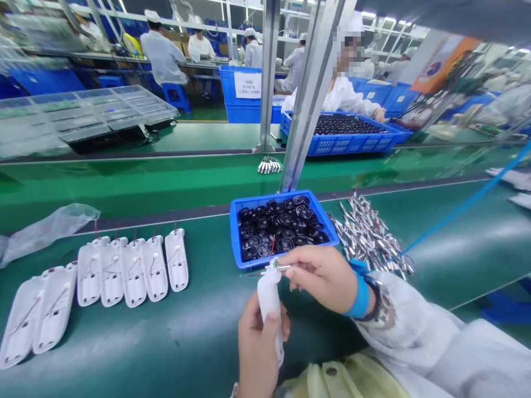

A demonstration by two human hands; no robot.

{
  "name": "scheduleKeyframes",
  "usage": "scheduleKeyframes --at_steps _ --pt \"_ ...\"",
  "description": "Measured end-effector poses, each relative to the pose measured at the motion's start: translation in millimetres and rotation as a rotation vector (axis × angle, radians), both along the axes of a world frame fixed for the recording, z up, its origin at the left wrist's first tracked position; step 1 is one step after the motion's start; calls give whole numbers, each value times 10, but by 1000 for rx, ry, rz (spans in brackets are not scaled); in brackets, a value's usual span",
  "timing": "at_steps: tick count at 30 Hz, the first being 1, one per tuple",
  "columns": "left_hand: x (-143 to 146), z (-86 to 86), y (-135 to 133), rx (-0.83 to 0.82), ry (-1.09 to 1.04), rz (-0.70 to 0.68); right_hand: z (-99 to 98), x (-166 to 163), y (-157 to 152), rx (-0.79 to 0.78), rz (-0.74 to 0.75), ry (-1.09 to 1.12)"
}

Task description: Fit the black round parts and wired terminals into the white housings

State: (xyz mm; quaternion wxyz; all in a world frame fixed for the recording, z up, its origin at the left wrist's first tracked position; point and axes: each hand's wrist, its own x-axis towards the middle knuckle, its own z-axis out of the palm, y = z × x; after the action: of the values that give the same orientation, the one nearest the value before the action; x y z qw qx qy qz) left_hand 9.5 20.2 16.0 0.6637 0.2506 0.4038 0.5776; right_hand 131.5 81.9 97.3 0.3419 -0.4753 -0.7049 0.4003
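The left hand [257, 342] is wrapped around the lower end of a white plastic housing [269, 296], thumb pressed on its face. It holds the housing above the green conveyor belt [166, 331], just in front of the person's body. The housing's long axis stands nearly upright in the view, its top end pointing away toward the blue bin [234, 237] of black round parts [282, 229]. The right hand [321, 276], a blue wrist strap [360, 296] behind it, pinches a thin metal part [279, 268] lying crosswise at the housing's top end, with the fingertips drawn narrow. Right of the bin lies a pile of silvery metal pieces [369, 237]. To the left, 5 similar white housings [133, 268] lie side by side, long axes pointing away, with 2 more nearer the belt's edge.
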Motion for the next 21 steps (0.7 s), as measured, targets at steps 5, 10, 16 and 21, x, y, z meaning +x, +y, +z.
scheduleKeyframes --at_steps 5,10,16,21 --pt "-24 -44 28 -50 -115 -90 -76 -31 219 -443 76 295" --pt "-66 -60 56 -95 -202 -102 -169 -55 382 -477 144 319" --pt "-84 -63 110 -108 -290 -105 -95 -134 347 -299 41 139" --pt "-85 -52 123 -100 -237 -74 -101 -182 261 98 23 -134"
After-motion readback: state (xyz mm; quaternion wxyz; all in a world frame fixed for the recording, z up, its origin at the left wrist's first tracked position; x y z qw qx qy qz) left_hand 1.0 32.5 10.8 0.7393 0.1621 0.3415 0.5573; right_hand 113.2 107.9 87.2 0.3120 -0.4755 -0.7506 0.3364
